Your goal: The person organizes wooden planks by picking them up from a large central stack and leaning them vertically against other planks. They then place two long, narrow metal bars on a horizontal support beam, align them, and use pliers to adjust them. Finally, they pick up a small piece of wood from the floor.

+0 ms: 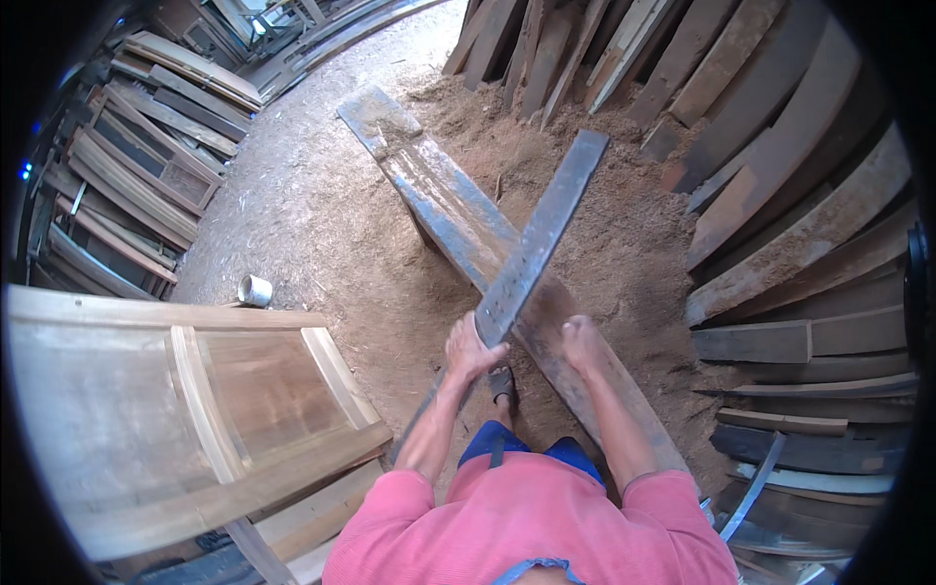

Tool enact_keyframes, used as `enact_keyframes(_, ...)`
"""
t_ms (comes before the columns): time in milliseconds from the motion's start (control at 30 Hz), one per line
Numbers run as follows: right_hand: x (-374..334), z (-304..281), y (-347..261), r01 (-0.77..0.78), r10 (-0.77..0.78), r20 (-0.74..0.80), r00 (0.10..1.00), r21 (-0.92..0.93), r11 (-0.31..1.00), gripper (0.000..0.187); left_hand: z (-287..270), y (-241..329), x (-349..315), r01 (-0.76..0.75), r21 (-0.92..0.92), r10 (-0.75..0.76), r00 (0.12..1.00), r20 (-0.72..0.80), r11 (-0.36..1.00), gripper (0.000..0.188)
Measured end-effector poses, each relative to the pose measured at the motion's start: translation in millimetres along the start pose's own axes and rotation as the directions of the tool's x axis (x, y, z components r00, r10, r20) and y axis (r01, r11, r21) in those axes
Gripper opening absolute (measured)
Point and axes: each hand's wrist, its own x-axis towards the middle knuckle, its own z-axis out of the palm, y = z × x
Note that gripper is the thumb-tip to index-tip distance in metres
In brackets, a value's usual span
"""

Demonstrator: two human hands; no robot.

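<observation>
My left hand (470, 349) is wrapped round a long dark board (546, 229), thumb over its face. The board slants up to the far right, and its lower end passes back beside my left forearm. It crosses over a low, worn wooden bench (444, 190) that runs from the far left to the near right. My right hand (581, 341) is closed in a fist at the right side of the bench, apart from the board. What it holds, if anything, is hidden.
Old planks (780, 146) lean along the right side, and frames and timber (146, 166) are stacked at the far left. A panelled wooden door (263, 390) lies at the near left, beside a small pale pot (255, 290). Sawdust (341, 234) covers the ground.
</observation>
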Motion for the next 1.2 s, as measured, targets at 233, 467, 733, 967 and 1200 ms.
enact_keyframes(233,36,35,40,-0.628,0.584,-0.234,0.777,-0.243,0.739,0.043,-55,-45,185,-0.033,0.178,0.029,0.999,0.026,0.983,0.093)
enact_keyframes(467,37,52,40,-0.503,0.436,-0.265,0.86,-0.58,0.641,0.034,-55,-87,272,-0.141,0.386,0.16,0.987,-0.019,0.912,0.106)
enact_keyframes(733,37,55,54,-0.452,0.331,-0.309,0.892,-0.57,0.686,0.029,-50,-55,277,-0.089,0.51,0.085,0.996,0.032,0.856,0.114)
enact_keyframes(967,37,50,49,-0.476,0.387,-0.277,0.88,-0.539,0.695,0.03,-41,-62,290,-0.112,0.355,0.136,0.99,-0.044,0.928,0.102)
enact_keyframes(1200,37,49,50,-0.458,0.368,-0.273,0.889,-0.512,0.726,0.029,-32,-77,273,-0.084,0.316,0.133,0.981,-0.138,0.945,0.094)
